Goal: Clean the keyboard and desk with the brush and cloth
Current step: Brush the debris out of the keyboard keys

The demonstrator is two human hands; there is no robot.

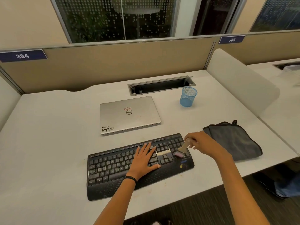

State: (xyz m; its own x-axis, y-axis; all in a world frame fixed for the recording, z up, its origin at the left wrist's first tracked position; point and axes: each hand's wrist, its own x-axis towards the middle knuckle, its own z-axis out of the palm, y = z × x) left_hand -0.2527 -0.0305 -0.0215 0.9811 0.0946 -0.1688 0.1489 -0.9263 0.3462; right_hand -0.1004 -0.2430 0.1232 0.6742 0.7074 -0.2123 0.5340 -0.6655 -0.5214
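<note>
A black keyboard lies on the white desk near its front edge. My left hand rests flat on the keys right of the middle, fingers straight and spread. My right hand grips the pale handle of a small brush above the number pad. The brush's pinkish bristles touch the keys at the keyboard's right end. A grey cloth lies folded on the desk just right of the keyboard, behind my right hand.
A shut silver laptop sits behind the keyboard. A blue mesh pen cup stands at the back right, near an open cable slot. Beige partition panels wall the desk at the back and sides.
</note>
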